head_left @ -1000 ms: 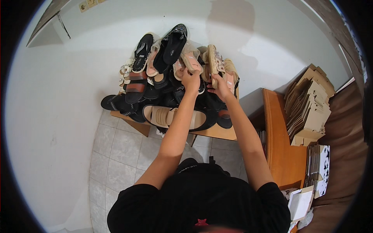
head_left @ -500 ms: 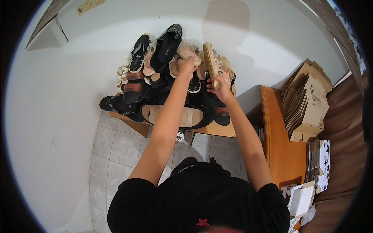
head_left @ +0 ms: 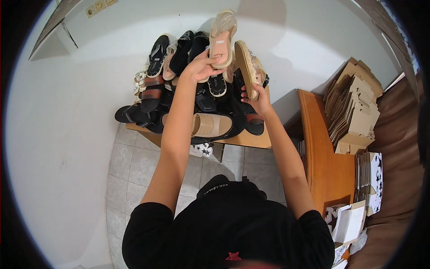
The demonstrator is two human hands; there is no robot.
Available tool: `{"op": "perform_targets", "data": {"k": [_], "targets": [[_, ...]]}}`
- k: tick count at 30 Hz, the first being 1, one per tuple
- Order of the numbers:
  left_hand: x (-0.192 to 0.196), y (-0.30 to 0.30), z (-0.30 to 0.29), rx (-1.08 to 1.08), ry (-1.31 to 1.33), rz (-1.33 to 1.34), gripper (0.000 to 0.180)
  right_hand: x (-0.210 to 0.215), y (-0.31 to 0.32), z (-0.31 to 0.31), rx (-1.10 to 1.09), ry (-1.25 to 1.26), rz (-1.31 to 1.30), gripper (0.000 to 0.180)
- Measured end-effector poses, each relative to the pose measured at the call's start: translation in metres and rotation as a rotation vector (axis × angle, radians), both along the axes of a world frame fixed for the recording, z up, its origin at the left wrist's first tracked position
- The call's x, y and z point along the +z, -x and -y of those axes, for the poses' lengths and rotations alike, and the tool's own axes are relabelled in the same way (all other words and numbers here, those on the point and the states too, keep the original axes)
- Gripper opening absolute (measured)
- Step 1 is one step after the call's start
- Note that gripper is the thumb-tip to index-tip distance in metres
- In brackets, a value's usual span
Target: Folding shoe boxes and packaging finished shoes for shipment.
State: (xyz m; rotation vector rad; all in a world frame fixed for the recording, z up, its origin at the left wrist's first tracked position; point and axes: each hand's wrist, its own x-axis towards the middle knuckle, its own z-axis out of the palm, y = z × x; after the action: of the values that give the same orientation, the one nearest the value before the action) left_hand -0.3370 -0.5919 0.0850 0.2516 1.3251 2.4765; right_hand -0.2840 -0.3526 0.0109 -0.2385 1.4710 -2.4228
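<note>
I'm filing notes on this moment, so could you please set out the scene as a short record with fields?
Left hand: holds a pink-insoled sandal by its near end
Right hand: holds a tan-soled shoe turned on its side
Table: bears piled footwear, mostly black
Far side: pale wall
To the right: orange-brown wooden surface, folded cardboard

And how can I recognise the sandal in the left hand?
Start at the table by the wall. Above its far side, the left hand holds the sandal: pink insole facing us, unlike the shoe in the right hand, turned sideways.
</note>
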Motion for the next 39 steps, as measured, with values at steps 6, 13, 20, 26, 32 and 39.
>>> {"op": "perform_targets", "data": {"k": [6,13,20,26,32,39], "targets": [[-0.035,-0.039,-0.005,-0.288,-0.027,-0.229,0.092,-0.009,-0.015,-0.021,0.052,0.085,-0.086,0.040],[-0.068,-0.092,-0.086,-0.434,-0.055,-0.120,0.107,-0.019,-0.060,-0.052,-0.132,-0.018,-0.184,0.051],[-0.085,-0.113,-0.147,-0.557,-0.018,-0.115,0.098,-0.034,-0.119,-0.065,-0.540,-0.085,-0.215,0.064],[-0.096,-0.135,-0.219,-0.559,0.309,-0.128,0.087,-0.046,-0.174,-0.091,-0.718,-0.272,-0.345,0.074],[-0.122,-0.171,-0.303,-0.618,0.132,-0.224,0.074,-0.044,-0.232,-0.154,-0.888,-0.334,-0.350,0.082],[-0.107,-0.218,-0.385,-0.919,-0.005,0.036,0.058,-0.016,-0.358,-0.282,-1.187,-1.343,-0.161,0.087]]}}
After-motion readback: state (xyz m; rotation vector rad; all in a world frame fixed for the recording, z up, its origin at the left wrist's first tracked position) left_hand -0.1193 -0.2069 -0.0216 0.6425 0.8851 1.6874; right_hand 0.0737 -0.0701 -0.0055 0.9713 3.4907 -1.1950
